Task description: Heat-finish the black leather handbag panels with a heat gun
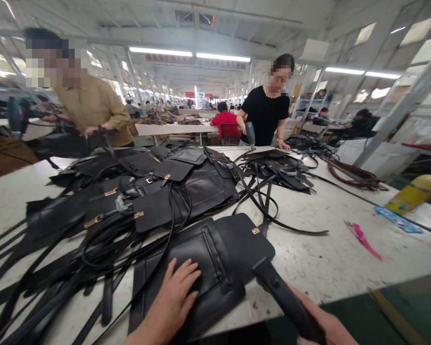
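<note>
A black leather bag panel (192,244) with a zipped pocket and a flap (249,239) bearing a gold clasp lies flat on the table before me. My left hand (177,292) rests on its lower part, fingers spread. At the panel's right, my right hand (318,318) is closed around a long black tool (289,299) with a flat end. The tool's tip is at the flap's lower right corner; its exact kind is unclear. Black straps (104,249) spread to the left.
Piled black bag pieces (187,187) cover the table's (345,268) middle. Pink-handled snips (362,239), a yellow bottle (414,191) and a blue-patterned strip (398,220) lie right. Across stand a person in black (267,115) holding a blower-like tool (250,132) and a person in tan (93,105).
</note>
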Demonstrator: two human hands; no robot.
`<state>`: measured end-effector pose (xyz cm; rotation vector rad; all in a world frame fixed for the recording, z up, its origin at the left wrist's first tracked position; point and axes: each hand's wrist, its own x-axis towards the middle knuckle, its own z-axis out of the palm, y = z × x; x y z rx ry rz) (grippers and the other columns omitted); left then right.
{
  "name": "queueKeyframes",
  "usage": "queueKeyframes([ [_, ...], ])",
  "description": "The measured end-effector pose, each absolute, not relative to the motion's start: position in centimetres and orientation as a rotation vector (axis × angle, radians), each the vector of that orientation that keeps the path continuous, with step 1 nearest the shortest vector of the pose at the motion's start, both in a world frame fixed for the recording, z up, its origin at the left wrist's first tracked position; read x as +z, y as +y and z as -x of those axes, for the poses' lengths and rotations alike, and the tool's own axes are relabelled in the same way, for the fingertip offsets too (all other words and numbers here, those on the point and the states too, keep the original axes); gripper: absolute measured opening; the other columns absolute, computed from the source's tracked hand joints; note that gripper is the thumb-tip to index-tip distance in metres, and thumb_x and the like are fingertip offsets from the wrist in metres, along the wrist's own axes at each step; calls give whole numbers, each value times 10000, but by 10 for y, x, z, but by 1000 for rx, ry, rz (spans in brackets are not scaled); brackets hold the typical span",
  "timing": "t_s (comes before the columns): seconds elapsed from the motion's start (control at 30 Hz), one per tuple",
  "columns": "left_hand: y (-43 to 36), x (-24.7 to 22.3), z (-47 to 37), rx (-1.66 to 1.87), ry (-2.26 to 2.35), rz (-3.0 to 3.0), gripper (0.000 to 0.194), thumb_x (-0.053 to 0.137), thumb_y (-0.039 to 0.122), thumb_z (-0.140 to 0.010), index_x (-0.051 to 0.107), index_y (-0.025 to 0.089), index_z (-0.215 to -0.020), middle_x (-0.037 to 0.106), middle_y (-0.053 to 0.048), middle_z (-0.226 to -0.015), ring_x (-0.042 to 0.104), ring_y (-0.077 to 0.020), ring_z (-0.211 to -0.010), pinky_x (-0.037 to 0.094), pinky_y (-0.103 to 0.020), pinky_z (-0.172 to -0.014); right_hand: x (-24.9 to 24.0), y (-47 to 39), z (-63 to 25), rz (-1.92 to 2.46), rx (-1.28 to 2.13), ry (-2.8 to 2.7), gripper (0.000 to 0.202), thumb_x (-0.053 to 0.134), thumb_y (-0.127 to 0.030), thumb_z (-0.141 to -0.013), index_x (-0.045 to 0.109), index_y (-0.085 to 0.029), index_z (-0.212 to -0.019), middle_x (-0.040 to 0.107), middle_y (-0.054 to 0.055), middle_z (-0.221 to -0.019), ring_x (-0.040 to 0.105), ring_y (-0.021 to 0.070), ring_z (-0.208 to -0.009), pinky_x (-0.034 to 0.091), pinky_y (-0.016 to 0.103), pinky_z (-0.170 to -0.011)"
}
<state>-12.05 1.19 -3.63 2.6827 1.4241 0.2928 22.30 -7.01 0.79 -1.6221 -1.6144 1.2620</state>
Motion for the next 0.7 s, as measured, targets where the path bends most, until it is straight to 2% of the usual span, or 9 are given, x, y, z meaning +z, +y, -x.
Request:
queueKeyframes([
  [0.07,13,-49,104,347,1435,-2725,516,441,276,-799,320,224,-1297,352,-82,-1360,294,-244,-1248,261,-487,-1001,34,-55,-206,1502,1440,-1691,647,563,-349,-651,426,-187,-1263,617,57,-1017,543,261,-945,438,298,-785],
  [0.13,14,-60,94,364,1485,-2761,599,463,324,-788,239,209,-1332,271,-94,-1394,242,-266,-1267,272,-495,-992,48,-42,-189,1431,1605,-1745,622,574,-255,-625,458,-215,-1235,629,12,-891,560,193,-786,442,242,-681],
  [0.27,16,-71,93,328,1460,-2783,624,457,346,-785,208,208,-1341,230,-94,-1407,209,-266,-1278,237,-507,-1003,42,-24,-158,1431,1827,-1625,599,561,-148,-601,495,-226,-1191,581,-42,-666,477,84,-521,367,157,-458],
  [0.37,17,-72,96,339,1430,-2745,639,470,330,-771,206,213,-1341,214,-91,-1412,196,-255,-1282,213,-501,-1017,23,-12,-139,1500,1910,-1483,643,530,-168,-652,371,-237,-1271,511,-72,-501,457,75,-390,336,143,-360],
  [0.43,17,-72,97,361,1441,-2696,690,494,323,-749,174,202,-1348,201,-90,-1416,182,-248,-1287,198,-491,-1028,15,0,-126,1483,1867,-1473,662,526,-186,-670,317,-240,-1295,531,-66,-516,472,84,-366,357,153,-338],
  [0.57,16,-75,95,392,1499,-2605,767,508,348,-731,111,153,-1358,168,-100,-1423,131,-236,-1298,186,-461,-1046,20,18,-115,1454,1570,-1444,658,545,-237,-682,309,-230,-1296,585,-25,-678,475,76,-370,395,178,-335],
  [0.63,15,-75,94,399,1529,-2579,753,498,359,-739,130,133,-1355,144,-115,-1425,101,-244,-1300,186,-458,-1048,30,14,-121,1492,1619,-1443,664,534,-251,-697,282,-232,-1311,564,-40,-610,478,86,-365,395,179,-333],
  [0.7,14,-74,94,376,1542,-2560,726,493,364,-744,169,128,-1349,136,-129,-1423,85,-261,-1298,179,-474,-1046,37,2,-132,1507,1772,-1478,645,557,-250,-678,345,-224,-1287,525,-54,-544,467,82,-378,381,163,-346],
])
